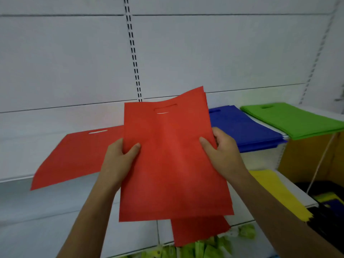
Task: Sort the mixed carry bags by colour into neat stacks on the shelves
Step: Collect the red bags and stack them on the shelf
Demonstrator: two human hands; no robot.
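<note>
I hold a bunch of flat red carry bags (173,161) upright in front of me, handle slot at the top. My left hand (119,161) grips their left edge and my right hand (223,153) grips their right edge. Another red bag (74,157) lies flat on the white shelf (16,161) behind my left hand. Right of it on the same shelf lie a stack of blue bags (249,129) and a stack of green bags (294,120). A yellow bag (279,192) lies on the lower shelf at the right.
A brown cardboard box (307,155) stands at the right with mixed yellow and blue bags inside it. A white cord (320,162) hangs in front of it. Green packaged items (210,246) lie on the bottom shelf. The slotted upright (133,51) divides the white back panel.
</note>
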